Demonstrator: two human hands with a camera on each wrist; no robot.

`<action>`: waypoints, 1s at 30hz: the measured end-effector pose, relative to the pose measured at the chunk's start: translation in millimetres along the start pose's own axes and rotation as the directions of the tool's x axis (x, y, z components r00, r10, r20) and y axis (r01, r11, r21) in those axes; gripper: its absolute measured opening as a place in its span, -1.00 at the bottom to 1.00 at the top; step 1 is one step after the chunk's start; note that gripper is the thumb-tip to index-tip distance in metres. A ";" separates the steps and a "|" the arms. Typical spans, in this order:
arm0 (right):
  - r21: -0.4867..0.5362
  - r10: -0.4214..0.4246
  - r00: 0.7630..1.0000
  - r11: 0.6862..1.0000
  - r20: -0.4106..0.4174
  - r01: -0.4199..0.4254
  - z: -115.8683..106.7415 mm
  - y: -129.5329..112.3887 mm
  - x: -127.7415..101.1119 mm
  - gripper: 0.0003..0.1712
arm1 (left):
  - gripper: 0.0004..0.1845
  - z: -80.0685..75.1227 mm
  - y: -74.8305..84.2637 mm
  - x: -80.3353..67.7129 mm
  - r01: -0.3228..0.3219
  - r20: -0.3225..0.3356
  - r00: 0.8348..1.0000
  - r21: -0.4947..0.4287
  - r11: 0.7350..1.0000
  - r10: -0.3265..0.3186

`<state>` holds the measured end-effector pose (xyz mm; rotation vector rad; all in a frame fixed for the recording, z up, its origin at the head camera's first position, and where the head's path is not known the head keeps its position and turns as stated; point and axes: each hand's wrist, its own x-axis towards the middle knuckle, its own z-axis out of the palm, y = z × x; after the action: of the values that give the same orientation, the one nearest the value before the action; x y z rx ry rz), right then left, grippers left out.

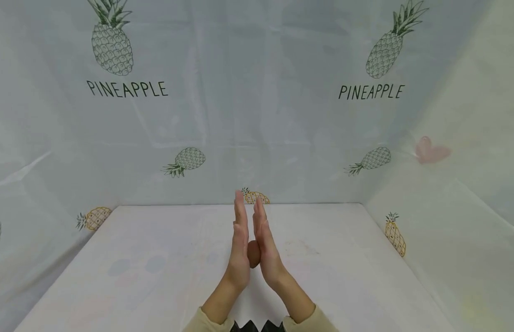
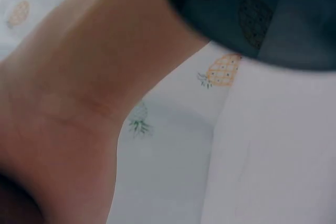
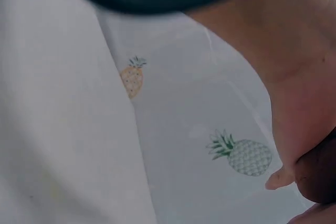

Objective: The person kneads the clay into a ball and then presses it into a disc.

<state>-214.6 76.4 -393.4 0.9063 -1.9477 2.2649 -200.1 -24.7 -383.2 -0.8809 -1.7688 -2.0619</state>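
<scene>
A smooth, rounded brown lump [image 1: 254, 254], like clay, is pressed between two upright palms in the middle of the head view. My left hand [image 1: 240, 244] holds its palm against the lump's left side, fingers straight and pointing up and away. On the other side my right hand [image 1: 268, 251] faces it, fingers likewise straight. The fingertips stand slightly apart. Low in the left wrist view, a dark part of the lump [image 2: 17, 205] shows beside the heel of the left hand [image 2: 63, 156]. The right wrist view has the lump [image 3: 317, 174] against the right palm [image 3: 302, 111].
Below the hands lies a white tabletop [image 1: 157, 240] with faint coloured spots. A pale curtain [image 1: 257, 106] printed with pineapples hangs behind it and along both sides. Beige sleeves [image 1: 313, 320] cover the forearms at the bottom edge.
</scene>
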 end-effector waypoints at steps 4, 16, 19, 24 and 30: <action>0.039 0.019 0.999 0.999 0.033 -0.021 4.9 0.2 -1.7 -0.30 | -0.29 -6.9 -0.5 3.2 0.023 -0.048 0.999 -0.016 1.000 -0.023; 0.064 0.046 0.996 0.997 0.078 -0.051 20.1 -6.3 -7.3 -0.27 | -0.28 -27.3 -5.4 10.3 0.052 -0.288 0.957 0.078 0.996 -0.028; 0.059 0.042 0.995 0.997 0.094 -0.048 23.4 -8.4 -8.8 -0.28 | -0.26 -32.1 -7.6 12.2 0.061 -0.322 0.946 0.110 0.992 -0.023; 0.038 0.018 0.995 0.999 0.096 -0.021 25.8 -12.2 -9.9 -0.32 | -0.28 -33.7 -12.2 13.1 0.060 -0.318 0.948 0.218 0.974 0.013; 0.047 -0.052 0.997 0.998 0.050 0.050 21.0 -14.7 -9.2 -0.28 | -0.28 -25.5 -17.7 9.6 0.055 -0.237 0.971 0.341 0.938 0.029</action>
<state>-192.8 63.8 -383.0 1.0162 -1.8763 2.2895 -224.5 -43.9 -392.9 -0.4971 -1.9200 -1.7008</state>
